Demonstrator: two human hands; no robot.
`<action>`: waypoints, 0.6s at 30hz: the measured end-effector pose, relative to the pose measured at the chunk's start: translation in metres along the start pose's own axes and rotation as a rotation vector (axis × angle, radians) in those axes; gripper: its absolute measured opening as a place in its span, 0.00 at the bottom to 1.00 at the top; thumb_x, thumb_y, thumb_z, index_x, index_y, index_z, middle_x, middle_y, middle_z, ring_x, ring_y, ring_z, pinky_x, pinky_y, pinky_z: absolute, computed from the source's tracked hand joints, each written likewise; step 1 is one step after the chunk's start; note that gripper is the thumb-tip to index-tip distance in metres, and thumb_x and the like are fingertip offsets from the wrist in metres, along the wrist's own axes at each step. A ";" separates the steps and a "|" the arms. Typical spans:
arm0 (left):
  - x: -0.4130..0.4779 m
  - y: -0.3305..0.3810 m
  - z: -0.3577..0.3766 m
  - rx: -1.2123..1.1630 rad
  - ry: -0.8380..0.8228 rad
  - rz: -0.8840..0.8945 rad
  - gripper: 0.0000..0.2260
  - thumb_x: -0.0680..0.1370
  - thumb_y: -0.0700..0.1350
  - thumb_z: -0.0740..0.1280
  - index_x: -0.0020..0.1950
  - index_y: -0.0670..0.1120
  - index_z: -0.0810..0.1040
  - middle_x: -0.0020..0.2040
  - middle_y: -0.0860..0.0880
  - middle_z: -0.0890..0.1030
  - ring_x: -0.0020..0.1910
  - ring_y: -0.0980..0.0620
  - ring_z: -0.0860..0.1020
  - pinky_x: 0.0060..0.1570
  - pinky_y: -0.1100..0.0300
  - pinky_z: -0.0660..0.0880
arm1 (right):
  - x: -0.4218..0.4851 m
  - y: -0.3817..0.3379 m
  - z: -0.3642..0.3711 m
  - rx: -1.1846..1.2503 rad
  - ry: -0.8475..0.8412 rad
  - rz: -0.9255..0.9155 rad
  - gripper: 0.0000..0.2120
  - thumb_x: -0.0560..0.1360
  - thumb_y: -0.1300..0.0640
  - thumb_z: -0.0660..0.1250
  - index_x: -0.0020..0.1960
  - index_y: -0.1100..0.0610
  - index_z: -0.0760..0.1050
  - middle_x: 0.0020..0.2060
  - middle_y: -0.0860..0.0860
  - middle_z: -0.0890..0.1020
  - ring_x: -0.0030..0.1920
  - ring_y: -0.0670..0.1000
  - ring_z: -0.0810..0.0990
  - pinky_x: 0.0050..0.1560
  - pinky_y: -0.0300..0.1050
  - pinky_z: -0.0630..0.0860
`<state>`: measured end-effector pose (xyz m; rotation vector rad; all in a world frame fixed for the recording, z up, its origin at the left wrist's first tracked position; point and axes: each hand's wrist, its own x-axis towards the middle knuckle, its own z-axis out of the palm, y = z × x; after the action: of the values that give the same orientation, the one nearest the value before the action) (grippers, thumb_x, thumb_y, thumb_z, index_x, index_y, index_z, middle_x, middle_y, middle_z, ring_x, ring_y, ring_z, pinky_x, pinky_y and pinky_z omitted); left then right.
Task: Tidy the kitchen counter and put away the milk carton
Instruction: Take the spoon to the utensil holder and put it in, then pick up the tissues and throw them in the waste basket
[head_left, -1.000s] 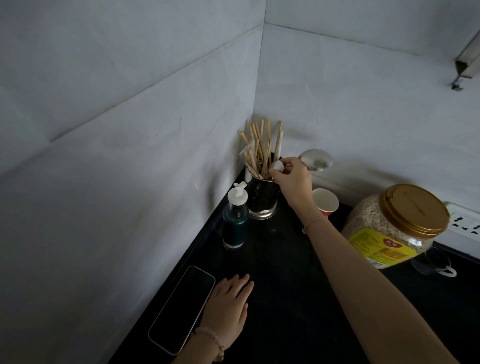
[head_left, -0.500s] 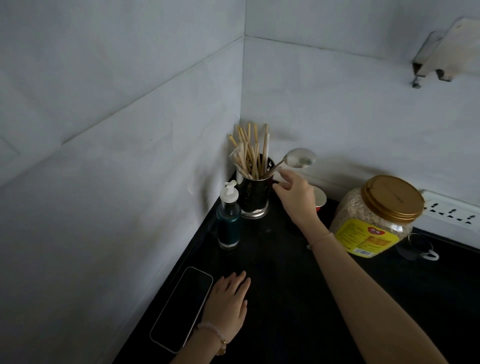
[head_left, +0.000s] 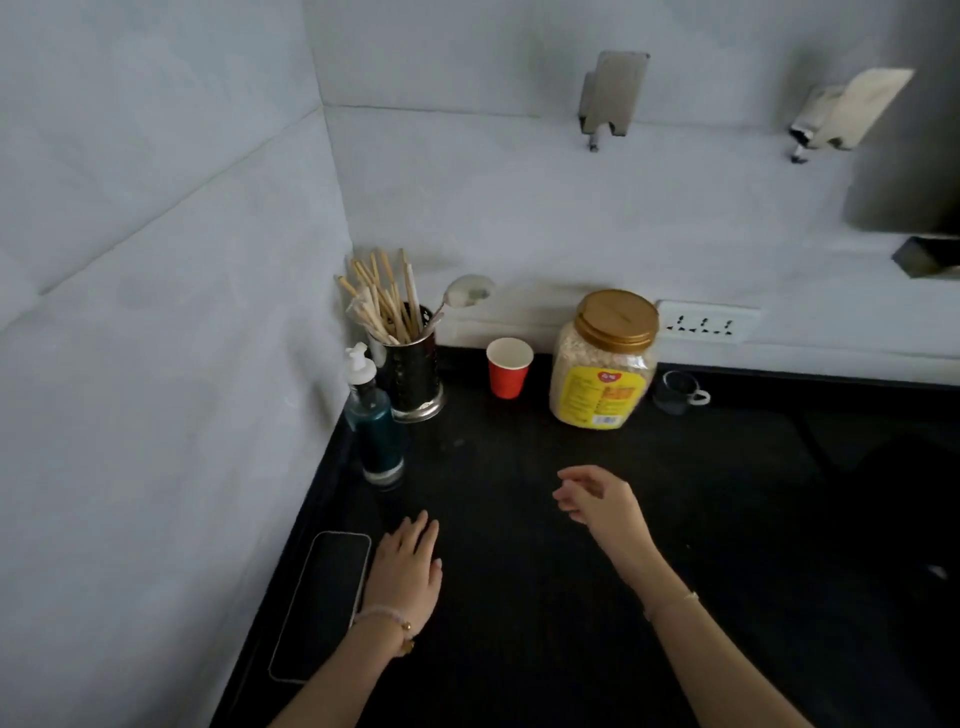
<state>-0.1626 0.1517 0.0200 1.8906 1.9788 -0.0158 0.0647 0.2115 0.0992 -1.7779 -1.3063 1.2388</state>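
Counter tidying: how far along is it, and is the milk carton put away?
Done, apparently: the spoon stands in the utensil holder. In hand: nothing; the left hand rests flat on the counter, the right hand hovers empty. Left: the red cup, oat jar and phone sit out, and no milk carton is in view, so that step cannot be judged.

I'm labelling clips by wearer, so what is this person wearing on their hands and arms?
Both forearms are bare, with no sleeves in view and no gloves. At the wrist of the left hand sits a beaded bracelet, pale pinkish with a small gold-coloured charm. The right hand has a thin bracelet, a light slim band, at its wrist.
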 end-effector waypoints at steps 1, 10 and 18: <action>0.000 0.000 0.001 0.004 0.003 -0.002 0.23 0.81 0.49 0.51 0.76 0.48 0.50 0.78 0.51 0.48 0.77 0.51 0.47 0.77 0.53 0.48 | -0.018 0.020 -0.007 0.026 0.033 0.060 0.08 0.77 0.59 0.63 0.54 0.53 0.77 0.44 0.49 0.83 0.46 0.47 0.82 0.50 0.44 0.79; -0.032 0.064 0.021 -0.261 0.067 0.208 0.15 0.78 0.44 0.60 0.65 0.47 0.71 0.65 0.48 0.75 0.65 0.50 0.72 0.64 0.55 0.72 | -0.214 0.184 -0.037 0.410 0.474 0.409 0.08 0.77 0.65 0.61 0.44 0.62 0.79 0.34 0.57 0.81 0.34 0.53 0.78 0.35 0.41 0.74; -0.145 0.175 0.079 -0.341 -0.414 0.741 0.11 0.79 0.44 0.58 0.59 0.49 0.76 0.49 0.55 0.80 0.50 0.55 0.79 0.50 0.60 0.77 | -0.384 0.318 0.017 0.633 0.649 0.930 0.07 0.76 0.65 0.63 0.39 0.63 0.75 0.29 0.58 0.78 0.27 0.53 0.73 0.31 0.40 0.66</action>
<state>0.0280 0.0051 0.0359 2.0566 0.8815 0.1202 0.1392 -0.2566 -0.0553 -2.0377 0.3222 1.1341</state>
